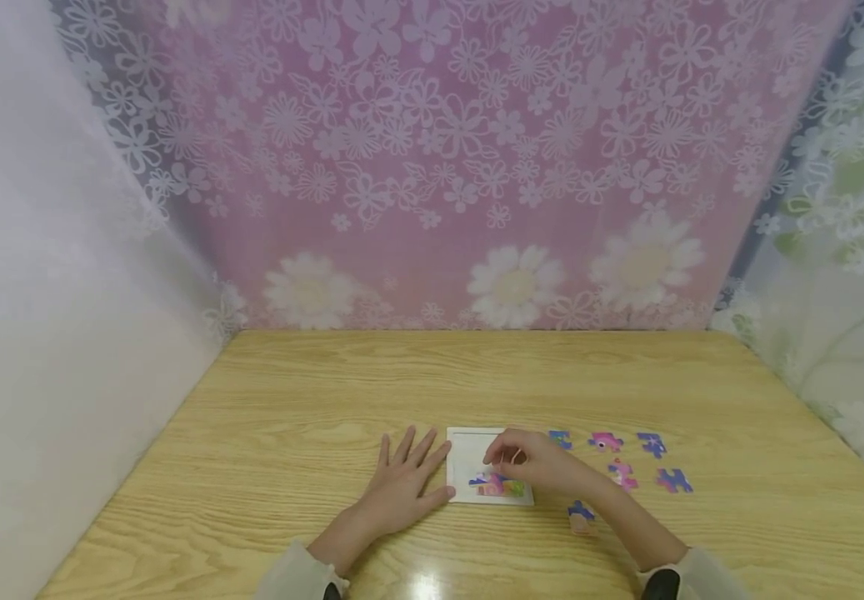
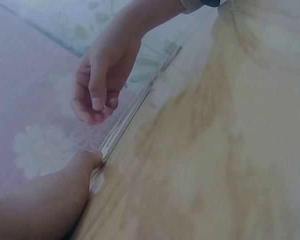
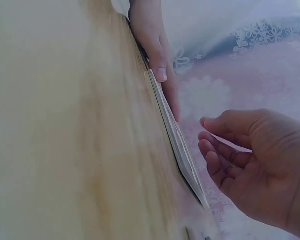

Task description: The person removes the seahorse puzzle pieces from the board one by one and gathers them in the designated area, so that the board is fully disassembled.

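A white puzzle tray (image 1: 464, 450) lies flat on the wooden table, with a few colourful jigsaw pieces (image 1: 493, 488) in its lower part. Flat on the table at the tray's left side is my left hand (image 1: 399, 493), fingers spread, thumb and index fingertip touching the rim. My right hand (image 1: 540, 463) hovers over the tray's right half, fingers loosely bent. The right wrist view shows the right hand (image 3: 255, 162) with a gap between thumb and fingers and no piece visible there. Part of the tray is hidden under this hand.
Several loose jigsaw pieces lie right of the tray, among them a pink one with an eye (image 1: 606, 442), a blue and pink one (image 1: 674, 481) and a blue and tan one (image 1: 581, 519) near the right forearm. A flowered curtain (image 1: 432, 167) hangs behind the table (image 1: 312, 383).
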The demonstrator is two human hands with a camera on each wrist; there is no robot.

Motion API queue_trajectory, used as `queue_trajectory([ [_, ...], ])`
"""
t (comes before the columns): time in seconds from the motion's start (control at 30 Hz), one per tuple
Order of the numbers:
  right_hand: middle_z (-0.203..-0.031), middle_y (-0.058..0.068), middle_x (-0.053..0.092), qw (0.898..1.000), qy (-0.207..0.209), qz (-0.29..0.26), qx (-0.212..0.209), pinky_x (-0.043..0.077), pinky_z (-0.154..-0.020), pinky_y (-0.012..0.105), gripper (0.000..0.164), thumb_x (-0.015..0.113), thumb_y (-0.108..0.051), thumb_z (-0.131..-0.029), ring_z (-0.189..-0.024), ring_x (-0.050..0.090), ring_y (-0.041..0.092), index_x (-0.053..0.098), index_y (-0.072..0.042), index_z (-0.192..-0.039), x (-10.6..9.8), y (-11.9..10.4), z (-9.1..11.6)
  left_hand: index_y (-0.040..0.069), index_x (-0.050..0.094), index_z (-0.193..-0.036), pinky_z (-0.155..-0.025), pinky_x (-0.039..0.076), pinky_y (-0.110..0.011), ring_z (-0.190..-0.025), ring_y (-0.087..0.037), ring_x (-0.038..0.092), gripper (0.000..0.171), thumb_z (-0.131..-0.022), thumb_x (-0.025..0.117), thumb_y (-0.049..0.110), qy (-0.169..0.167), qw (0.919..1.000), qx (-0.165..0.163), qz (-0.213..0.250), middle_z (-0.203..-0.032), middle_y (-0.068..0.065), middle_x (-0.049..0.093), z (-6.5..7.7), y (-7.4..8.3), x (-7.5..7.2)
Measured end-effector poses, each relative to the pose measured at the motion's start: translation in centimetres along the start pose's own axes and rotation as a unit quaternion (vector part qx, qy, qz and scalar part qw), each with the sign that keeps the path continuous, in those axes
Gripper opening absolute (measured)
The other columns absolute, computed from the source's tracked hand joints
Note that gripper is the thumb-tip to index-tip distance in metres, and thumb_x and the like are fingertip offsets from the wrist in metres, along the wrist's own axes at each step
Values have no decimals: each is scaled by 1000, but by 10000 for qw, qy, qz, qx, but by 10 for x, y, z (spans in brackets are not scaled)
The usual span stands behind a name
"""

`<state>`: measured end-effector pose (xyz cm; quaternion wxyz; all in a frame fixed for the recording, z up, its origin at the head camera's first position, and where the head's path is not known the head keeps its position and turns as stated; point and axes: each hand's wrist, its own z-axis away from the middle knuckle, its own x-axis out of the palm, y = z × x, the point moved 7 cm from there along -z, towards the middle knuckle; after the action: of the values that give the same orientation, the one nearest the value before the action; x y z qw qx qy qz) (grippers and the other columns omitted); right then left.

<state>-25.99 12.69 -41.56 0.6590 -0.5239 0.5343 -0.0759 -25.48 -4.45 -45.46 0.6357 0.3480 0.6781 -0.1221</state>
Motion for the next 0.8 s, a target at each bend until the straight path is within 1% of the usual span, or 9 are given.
queue_trajectory([
  [0.13,-92,1,59,10000,-53,-48,43,48,-70,27,11,59,-3,-87,-79,54,14,62,-8,-97,4,3,1,17,29,-146,-100,-3,-62,-135,-38,5,66,-93,30,57,26,10000,-4,-10,-150,-10,18,1,0,0],
  [0.23,-92,2,57,9997,-106,-76,187,47,-69,26,13,60,-2,-86,-78,52,15,62,-8,-98,7,7,2,17,29,-146,-100,-3,-62,-135,-38,5,66,-93,31,57,34,10000,-5,-7,-150,-10,18,1,-1,0],
  [0.33,-91,2,55,9995,-153,-53,265,47,-67,26,14,62,-5,-86,-77,51,15,61,-9,-100,9,9,3,17,29,-146,-100,-3,-62,-135,-38,5,66,-93,30,58,31,10000,-2,-45,-150,-10,18,0,-1,0],
  [0.4,-91,2,54,9995,-187,35,236,46,-66,25,14,64,-10,-86,-77,50,16,62,-10,-100,10,9,3,17,29,-146,-100,-2,-62,-135,-38,6,66,-93,30,58,38,10000,2,-68,-150,-10,18,0,-1,0],
  [0.53,-92,1,51,9991,-325,220,136,45,-66,24,20,66,-19,-86,-78,47,16,62,-11,-104,12,8,3,17,29,-145,-100,-1,-63,-135,-39,7,66,-93,30,58,60,9999,23,-94,-150,-10,19,0,-1,1],
  [0.7,-91,1,49,9987,-430,247,110,43,-65,23,26,66,-15,-86,-76,44,15,63,-9,-111,14,9,3,18,29,-145,-100,-1,-63,-135,-39,8,67,-93,28,59,48,9999,32,-161,-150,-10,19,-1,-1,2],
  [0.8,-90,1,48,9987,-428,236,117,42,-64,23,27,66,-14,-85,-74,43,14,63,-9,-111,15,10,4,18,29,-145,-100,-1,-63,-135,-39,7,67,-93,29,59,40,9998,56,-162,-150,-10,19,-1,-1,2],
])
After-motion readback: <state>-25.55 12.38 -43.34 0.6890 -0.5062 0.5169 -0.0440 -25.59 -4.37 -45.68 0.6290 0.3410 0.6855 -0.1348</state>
